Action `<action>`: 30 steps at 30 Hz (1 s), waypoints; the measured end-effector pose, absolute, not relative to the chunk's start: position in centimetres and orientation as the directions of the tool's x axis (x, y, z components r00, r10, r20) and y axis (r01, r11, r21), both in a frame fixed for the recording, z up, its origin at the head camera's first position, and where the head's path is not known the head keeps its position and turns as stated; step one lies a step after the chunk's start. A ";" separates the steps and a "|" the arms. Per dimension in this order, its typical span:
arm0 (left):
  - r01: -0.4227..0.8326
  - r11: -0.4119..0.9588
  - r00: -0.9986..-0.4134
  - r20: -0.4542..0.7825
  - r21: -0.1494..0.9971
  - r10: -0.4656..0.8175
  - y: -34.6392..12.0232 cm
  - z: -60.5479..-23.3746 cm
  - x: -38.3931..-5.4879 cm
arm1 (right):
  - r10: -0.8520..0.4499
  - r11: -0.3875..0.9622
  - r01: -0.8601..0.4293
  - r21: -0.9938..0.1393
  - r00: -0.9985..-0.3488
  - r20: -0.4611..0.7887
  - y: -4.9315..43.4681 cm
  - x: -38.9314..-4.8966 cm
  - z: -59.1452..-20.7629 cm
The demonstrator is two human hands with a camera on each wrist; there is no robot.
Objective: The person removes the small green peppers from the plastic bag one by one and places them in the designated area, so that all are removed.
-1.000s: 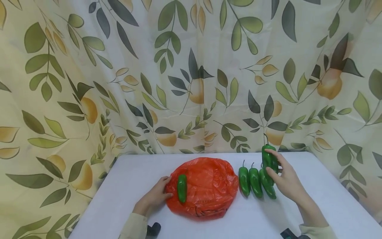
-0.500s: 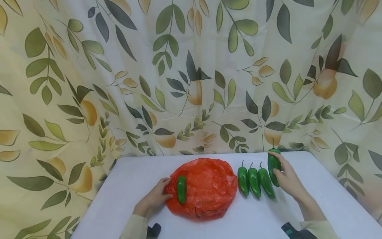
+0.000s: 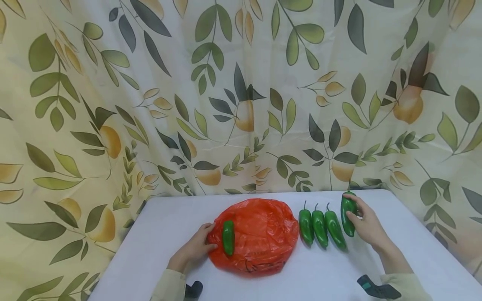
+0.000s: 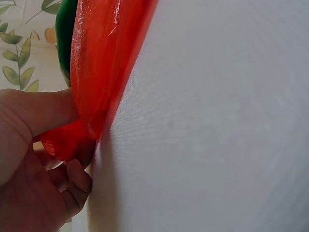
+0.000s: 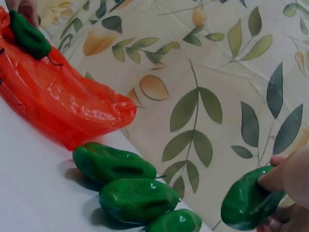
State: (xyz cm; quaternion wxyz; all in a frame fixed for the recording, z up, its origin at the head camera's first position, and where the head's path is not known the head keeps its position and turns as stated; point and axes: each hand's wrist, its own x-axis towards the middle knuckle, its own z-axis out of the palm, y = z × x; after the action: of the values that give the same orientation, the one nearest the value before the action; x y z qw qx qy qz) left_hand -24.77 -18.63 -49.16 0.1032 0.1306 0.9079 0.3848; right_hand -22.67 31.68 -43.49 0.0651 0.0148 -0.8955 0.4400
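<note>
Pinches the rightmost pepper (image 3: 347, 205) between thumb and fingers of the right hand (image 3: 370, 225), at the far right of the table (image 3: 320, 271). Points its green stem end to the far side and its blunt end to the near side. Cannot tell from these views of any contact with the tabletop. Holds the left edge of a crumpled red bag (image 3: 263, 234) in the left hand (image 3: 196, 245), with thumb against the film and fingers curled below. Spreads the bag over the middle of the table, dark marks near its near edge. Carries on its left part a top pepper (image 3: 228, 237), lengthwise from near to far. Shows between the bag and the right hand a row of three more green peppers, stems far: first pepper (image 3: 306, 227) just beside the bag, second pepper (image 3: 319, 228) in the middle, third pepper (image 3: 335, 230) nearest the pinched one. Includes, at the near side, a pale left sleeve (image 3: 165, 284), a pale right sleeve (image 3: 403, 286) and dark gear at both wrists. Ends beyond the table in a curtain (image 3: 248, 163) printed with leaves and orange fruit.
</note>
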 end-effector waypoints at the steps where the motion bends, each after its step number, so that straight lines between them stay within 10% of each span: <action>1: 0.159 0.671 -0.944 -0.087 0.725 0.317 -18.6 -49.1 -24.8 | 0.034 0.612 -0.074 -0.787 -0.992 0.120 31.8 -22.7 -43.6; 30: 0.177 0.684 -0.944 -0.075 0.708 0.322 -18.5 -49.3 -24.8 | 0.030 0.634 0.074 -0.770 -0.997 -0.071 33.2 -23.8 -46.3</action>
State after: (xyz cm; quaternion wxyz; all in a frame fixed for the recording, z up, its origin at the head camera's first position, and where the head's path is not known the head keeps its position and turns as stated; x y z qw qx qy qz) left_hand -24.83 -18.55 -49.27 0.0970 0.1367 0.9124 0.3733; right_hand -23.83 33.20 -46.30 -0.0258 -0.0290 -0.9036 0.4266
